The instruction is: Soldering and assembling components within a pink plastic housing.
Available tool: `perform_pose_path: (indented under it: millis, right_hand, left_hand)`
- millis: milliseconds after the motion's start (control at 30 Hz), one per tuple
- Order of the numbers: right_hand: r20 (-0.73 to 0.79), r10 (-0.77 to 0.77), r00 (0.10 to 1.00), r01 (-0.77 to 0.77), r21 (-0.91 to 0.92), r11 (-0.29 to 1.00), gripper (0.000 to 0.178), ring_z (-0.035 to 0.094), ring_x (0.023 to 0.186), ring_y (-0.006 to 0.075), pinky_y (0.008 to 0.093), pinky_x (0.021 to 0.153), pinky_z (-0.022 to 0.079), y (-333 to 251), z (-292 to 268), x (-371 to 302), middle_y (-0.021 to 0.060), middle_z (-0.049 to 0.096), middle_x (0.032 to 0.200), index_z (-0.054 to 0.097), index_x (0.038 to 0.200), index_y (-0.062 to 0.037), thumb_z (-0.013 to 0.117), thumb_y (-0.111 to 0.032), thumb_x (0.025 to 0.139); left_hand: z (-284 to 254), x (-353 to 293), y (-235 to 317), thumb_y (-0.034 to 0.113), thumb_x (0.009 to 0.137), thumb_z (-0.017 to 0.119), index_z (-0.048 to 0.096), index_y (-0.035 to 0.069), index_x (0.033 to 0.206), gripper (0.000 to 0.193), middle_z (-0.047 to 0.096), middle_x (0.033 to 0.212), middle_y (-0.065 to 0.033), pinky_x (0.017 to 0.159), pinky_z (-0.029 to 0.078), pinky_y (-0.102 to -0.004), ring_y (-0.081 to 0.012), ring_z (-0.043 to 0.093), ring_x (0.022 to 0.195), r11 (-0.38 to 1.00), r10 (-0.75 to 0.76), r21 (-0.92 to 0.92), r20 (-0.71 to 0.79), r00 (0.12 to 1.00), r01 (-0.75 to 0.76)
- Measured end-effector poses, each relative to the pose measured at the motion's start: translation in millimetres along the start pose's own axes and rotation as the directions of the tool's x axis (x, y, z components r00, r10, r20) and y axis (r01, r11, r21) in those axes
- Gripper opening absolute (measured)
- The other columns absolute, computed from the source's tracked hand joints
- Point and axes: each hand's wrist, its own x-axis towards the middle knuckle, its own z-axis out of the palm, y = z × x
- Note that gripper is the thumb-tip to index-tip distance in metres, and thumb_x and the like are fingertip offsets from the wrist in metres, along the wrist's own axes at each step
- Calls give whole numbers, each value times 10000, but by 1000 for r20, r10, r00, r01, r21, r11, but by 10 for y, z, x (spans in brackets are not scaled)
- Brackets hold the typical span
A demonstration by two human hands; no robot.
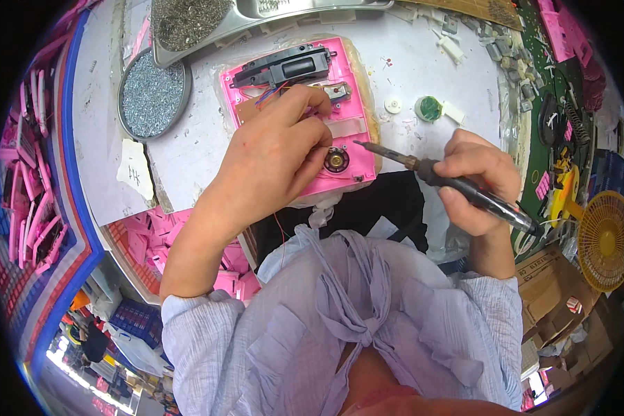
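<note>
A pink plastic housing (357, 107) lies on a padded mat on the bench. It carries a black plastic part (299, 68), coloured wires, a small motor (338, 91) and a round black speaker (336, 160). My left hand (274, 149) rests over the housing's left side, fingers curled down beside the speaker. Whatever its fingertips pinch is hidden behind them. In my right hand (475, 177) is a soldering iron (457, 184), gripped by its black handle like a pen. The iron's tip points left, just above the housing's right edge and clear of the speaker.
Small screws fill a round dish (154, 93) at left; a metal tray (246, 17) of small parts stands behind. Right of the housing are a white disc (393, 105) and a green-filled pot (428, 109). Pink parts fill a crate (142, 256). A yellow fan (604, 240) stands far right.
</note>
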Motion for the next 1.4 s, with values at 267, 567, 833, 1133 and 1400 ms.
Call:
perform_pose_path:
  millis: [267,567,833,1133,1400]
  right_hand:
    - [80,35,996,-32,-44,999,263,501,534,169,305,493,363,31,106,86,38,547,633,704,917,-43,721,-46,655]
    - [133,28,991,-19,-71,997,277,505,526,178,308,487,364,35,135,178,32,550,613,705,916,-45,722,-20,641]
    - [103,55,993,-47,-71,996,263,494,527,170,309,494,353,8,105,147,29,516,595,702,915,-34,727,-43,653]
    - [37,20,999,-19,-34,999,248,446,524,160,306,502,323,30,19,62,22,498,593,696,909,-7,740,-101,684]
    - [56,35,998,-33,-33,999,257,468,518,155,299,487,333,7,36,60,25,518,614,700,921,-28,736,-85,673]
  left_hand:
    - [2,5,-9,-21,735,737,635,17,893,192,603,1132,-116,789,532,-376,-290,642,963,999,2,40,11,1000,-2]
    - [16,12,-32,-11,731,749,630,34,911,221,604,1143,-112,797,531,-385,-296,640,978,996,52,68,11,999,-52]
    - [21,14,-34,-16,729,753,627,37,913,229,608,1143,-110,791,534,-380,-292,646,962,996,58,72,1,998,-58]
    - [24,0,-38,-7,747,750,649,40,909,197,613,1128,-110,788,534,-368,-280,651,943,999,25,46,9,1000,-26]
    - [40,-3,-4,32,757,772,671,52,906,182,625,1104,-109,775,538,-369,-282,649,925,997,40,66,-7,999,-40]
